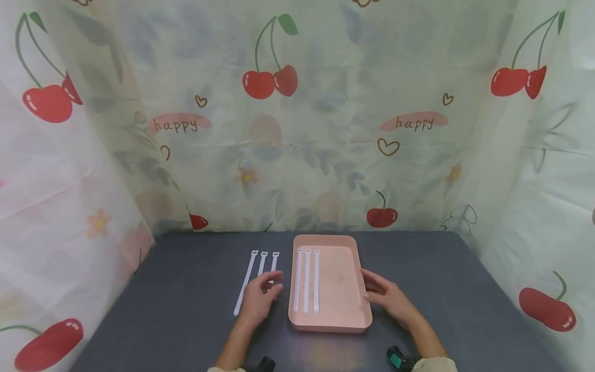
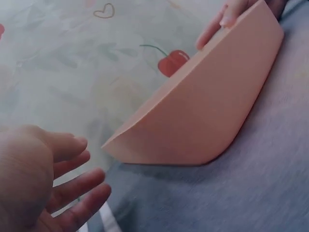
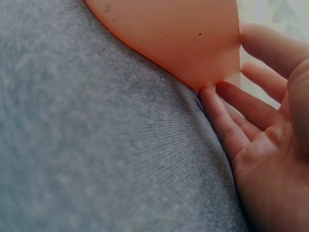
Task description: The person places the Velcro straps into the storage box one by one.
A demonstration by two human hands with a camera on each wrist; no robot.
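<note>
In the head view my left hand (image 1: pixel 257 301) is over the dark table, at three white cable ties (image 1: pixel 245 283) with slotted heads. It partly covers two of them. Its fingers are loosely bent, and nothing shows between them in the left wrist view. To its right lies a pink tray (image 1: pixel 341 289), in which three more white cable ties (image 1: pixel 307 281) lie side by side along the left part. My right hand (image 1: pixel 389 299) touches the tray's right side. In the right wrist view its nearly straight fingers (image 3: pixel 248 104) rest against the outer wall, low down.
A dark grey cloth-like surface covers the table (image 1: pixel 186 289). Behind it and at both sides hangs a curtain (image 1: pixel 325 170) printed with cherries and hearts. Black bands (image 1: pixel 402 357) sit at the wrists near the front edge.
</note>
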